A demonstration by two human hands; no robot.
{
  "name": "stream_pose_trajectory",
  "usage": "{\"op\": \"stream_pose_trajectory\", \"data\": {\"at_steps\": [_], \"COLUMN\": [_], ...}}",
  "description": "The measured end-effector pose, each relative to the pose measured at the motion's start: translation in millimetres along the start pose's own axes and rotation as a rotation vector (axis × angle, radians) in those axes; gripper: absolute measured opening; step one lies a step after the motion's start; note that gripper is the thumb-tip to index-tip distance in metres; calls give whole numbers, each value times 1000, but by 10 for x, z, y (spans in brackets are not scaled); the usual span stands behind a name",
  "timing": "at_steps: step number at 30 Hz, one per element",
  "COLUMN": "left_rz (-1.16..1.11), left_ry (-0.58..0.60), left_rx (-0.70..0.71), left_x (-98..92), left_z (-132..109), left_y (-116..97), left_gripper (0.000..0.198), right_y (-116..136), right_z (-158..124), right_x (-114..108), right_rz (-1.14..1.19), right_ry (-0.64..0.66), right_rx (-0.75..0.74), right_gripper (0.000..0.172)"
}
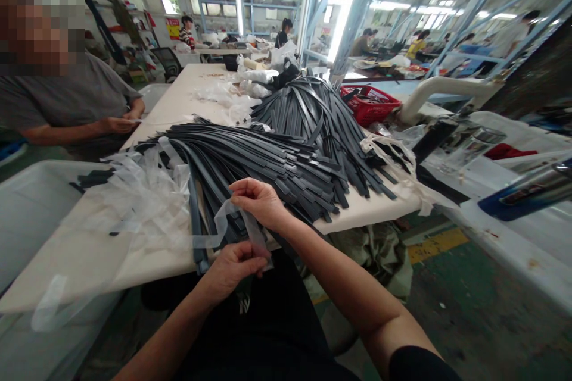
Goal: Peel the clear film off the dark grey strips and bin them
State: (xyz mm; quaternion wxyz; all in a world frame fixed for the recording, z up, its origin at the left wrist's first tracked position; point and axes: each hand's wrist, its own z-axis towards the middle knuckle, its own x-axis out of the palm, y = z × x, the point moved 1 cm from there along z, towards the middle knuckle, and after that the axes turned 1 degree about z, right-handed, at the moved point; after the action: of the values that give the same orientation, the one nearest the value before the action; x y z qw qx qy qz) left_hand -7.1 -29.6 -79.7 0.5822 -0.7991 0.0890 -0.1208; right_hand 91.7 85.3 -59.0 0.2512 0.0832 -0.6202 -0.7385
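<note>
A translucent white plastic strip [254, 231] runs between my two hands at the table's front edge. My right hand [257, 202] pinches its upper part, above and a little right of the left. Lower down, my left hand [236, 265] grips the other end between thumb and fingers. From there the strip loops leftward over the dark straps. Just beyond my hands, a thick bundle of dark grey flat straps [250, 158] fans across the table. Left of them lies a heap of crumpled translucent strips [143, 196].
A second pile of dark straps [308, 107] lies behind, near a red basket [370, 104]. Across the pale table [179, 86], a person [89, 95] handles something thin. White bins [40, 208] stand left; a blue bottle [527, 190] lies at right.
</note>
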Motion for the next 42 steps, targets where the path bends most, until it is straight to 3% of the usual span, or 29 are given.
{"op": "stream_pose_trajectory", "data": {"at_steps": [5,9,12,17,19,22,27,31,36,42], "left_rz": [20,-183,-321,-587,-654,-648,-564,-595,-656,-678], "left_ry": [-8,-150,-221,-340,-396,-489,-500,-486,-382,-349], "left_rx": [-72,-114,-96,39,57,21,76,100,108,-79], "left_x": [-1,-88,-174,-242,-272,-377,-562,-495,-244,-36], "left_z": [13,11,-37,-110,-116,-106,-33,41,150,242], "left_y": [105,196,213,157,124,26,-352,-530,-354,-201], "left_gripper": [29,38,39,43,46,39,29,27,42,36], "right_y": [-44,41,239,530,547,491,420,410,400,599], "right_z": [-14,1,14,-46,-122,-234,-271,-226,-205,-431], "right_x": [85,-5,-321,-1138,-1401,-1619,-1696,-1721,-1731,-1713], "right_rz": [-227,-538,-817,-1243,-1378,-1529,-1665,-1690,-1652,-1522], "right_ry": [-11,-58,-158,-408,-453,-445,-408,-390,-407,-475], "right_rx": [-51,-82,-84,82,194,322,347,312,250,200], "right_gripper": [19,18,21,25,20,17,21,22,27,22]}}
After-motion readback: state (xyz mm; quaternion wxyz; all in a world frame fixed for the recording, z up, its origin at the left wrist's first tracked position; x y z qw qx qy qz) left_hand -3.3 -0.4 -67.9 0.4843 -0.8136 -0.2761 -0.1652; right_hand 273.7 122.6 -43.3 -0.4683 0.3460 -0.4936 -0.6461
